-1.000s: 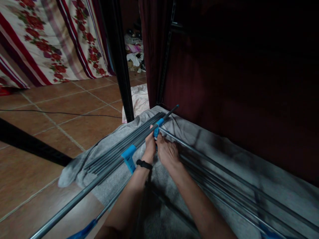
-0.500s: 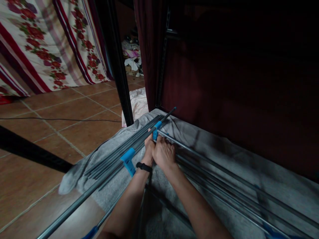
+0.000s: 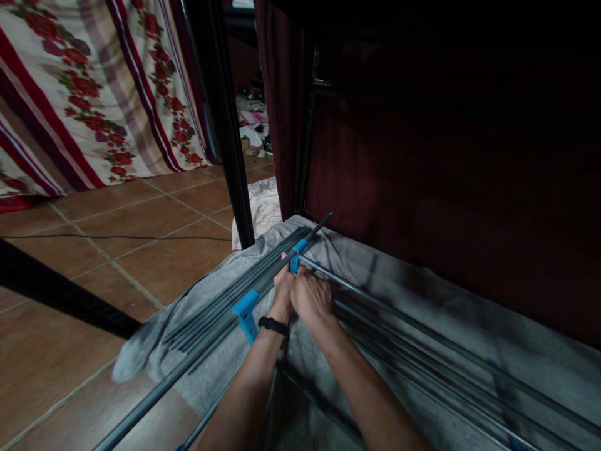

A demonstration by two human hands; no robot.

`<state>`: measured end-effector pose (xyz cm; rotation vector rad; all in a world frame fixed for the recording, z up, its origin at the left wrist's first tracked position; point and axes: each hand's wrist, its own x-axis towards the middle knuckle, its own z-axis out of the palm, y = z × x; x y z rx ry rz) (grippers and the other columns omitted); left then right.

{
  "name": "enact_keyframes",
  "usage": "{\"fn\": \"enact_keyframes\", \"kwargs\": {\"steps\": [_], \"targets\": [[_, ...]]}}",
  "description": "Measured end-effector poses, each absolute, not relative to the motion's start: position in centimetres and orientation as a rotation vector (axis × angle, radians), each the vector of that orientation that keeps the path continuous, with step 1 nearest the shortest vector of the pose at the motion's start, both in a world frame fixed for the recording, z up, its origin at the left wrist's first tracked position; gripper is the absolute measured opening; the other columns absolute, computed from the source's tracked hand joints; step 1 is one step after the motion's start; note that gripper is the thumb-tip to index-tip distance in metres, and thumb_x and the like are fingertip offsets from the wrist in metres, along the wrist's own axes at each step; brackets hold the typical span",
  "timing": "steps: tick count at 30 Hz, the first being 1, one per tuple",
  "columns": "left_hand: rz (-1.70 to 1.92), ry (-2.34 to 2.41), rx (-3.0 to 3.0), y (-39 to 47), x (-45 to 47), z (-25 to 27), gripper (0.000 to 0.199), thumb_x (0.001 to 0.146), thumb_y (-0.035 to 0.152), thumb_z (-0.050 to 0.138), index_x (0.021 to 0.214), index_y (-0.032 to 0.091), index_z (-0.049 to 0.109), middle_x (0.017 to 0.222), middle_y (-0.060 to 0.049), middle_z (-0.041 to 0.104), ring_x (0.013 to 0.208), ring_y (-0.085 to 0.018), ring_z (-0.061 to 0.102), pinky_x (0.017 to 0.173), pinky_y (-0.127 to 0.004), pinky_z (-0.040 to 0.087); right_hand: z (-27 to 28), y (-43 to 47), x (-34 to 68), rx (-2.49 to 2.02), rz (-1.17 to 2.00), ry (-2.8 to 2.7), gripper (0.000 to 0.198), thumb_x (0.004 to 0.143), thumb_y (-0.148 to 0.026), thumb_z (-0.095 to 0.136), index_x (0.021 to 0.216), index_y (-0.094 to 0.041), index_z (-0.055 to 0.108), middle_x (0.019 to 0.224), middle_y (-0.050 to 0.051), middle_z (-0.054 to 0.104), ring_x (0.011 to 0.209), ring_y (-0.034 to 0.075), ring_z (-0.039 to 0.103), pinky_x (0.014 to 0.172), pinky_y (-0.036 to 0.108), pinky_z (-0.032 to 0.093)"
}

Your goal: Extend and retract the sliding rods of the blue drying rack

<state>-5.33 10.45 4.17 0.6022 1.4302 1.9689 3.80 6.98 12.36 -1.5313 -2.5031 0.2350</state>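
My left hand (image 3: 282, 289), with a black band on its wrist, is closed at a blue plastic connector (image 3: 295, 255) on a long grey metal tube (image 3: 188, 365). Pressed against it, my right hand (image 3: 312, 294) has its fingers curled around a metal tube just below the connector; most of that grip is hidden. Another tube (image 3: 389, 304) runs from the connector toward the lower right. Nearer me, a second blue connector (image 3: 246, 312) sits on the long tube. Several loose grey tubes (image 3: 225, 294) lie in a bundle to the left of my hands.
A grey blanket (image 3: 136, 356) lies under the tubes. Black metal posts (image 3: 230, 138) stand at the left, with tiled floor (image 3: 117, 216) beyond. A dark red cloth (image 3: 375, 169) hangs behind, a floral curtain (image 3: 94, 113) at far left. Several tubes (image 3: 422, 363) lie at right.
The whole view has shifted slightly, so everything sits a little lower in it. Both hands stay closed at the same connector with little visible change.
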Motion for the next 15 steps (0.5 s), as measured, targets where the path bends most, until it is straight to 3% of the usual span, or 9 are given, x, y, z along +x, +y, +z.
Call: {"fn": "enact_keyframes", "kwargs": {"steps": [6,10,15], "targets": [[1.963,1.383,0.633,10.6,-5.3,4.1,0.036,0.076,0.053,0.067,0.063,0.021,0.058,0.065,0.001,0.058,0.064,-0.015,0.052,0.068,-0.030,0.048,11.7,7.0,4.4,-1.418,0.075,-2.606,0.041,0.106,-0.029,0.020,0.120,-0.016,0.057,0.109,0.012,0.073,0.093,0.020,0.071,0.076,0.033,0.051],[1.965,1.364,0.601,10.5,-4.8,4.3,0.041,0.076,0.058,0.065,0.065,0.019,0.060,0.065,0.001,0.059,0.063,-0.014,0.053,0.067,-0.029,0.048,11.3,7.4,5.1,-1.391,0.091,-2.598,0.040,0.106,-0.035,0.025,0.117,-0.017,0.059,0.111,0.012,0.072,0.098,0.020,0.069,0.077,0.032,0.051],[1.958,1.389,0.532,10.5,-4.4,4.9,0.042,0.076,0.059,0.067,0.068,0.019,0.060,0.066,0.002,0.058,0.063,-0.014,0.054,0.064,-0.028,0.048,11.3,7.9,5.8,-1.303,0.157,-2.602,0.036,0.105,-0.026,0.028,0.120,-0.018,0.059,0.118,0.010,0.070,0.109,0.020,0.065,0.087,0.032,0.049]]}}
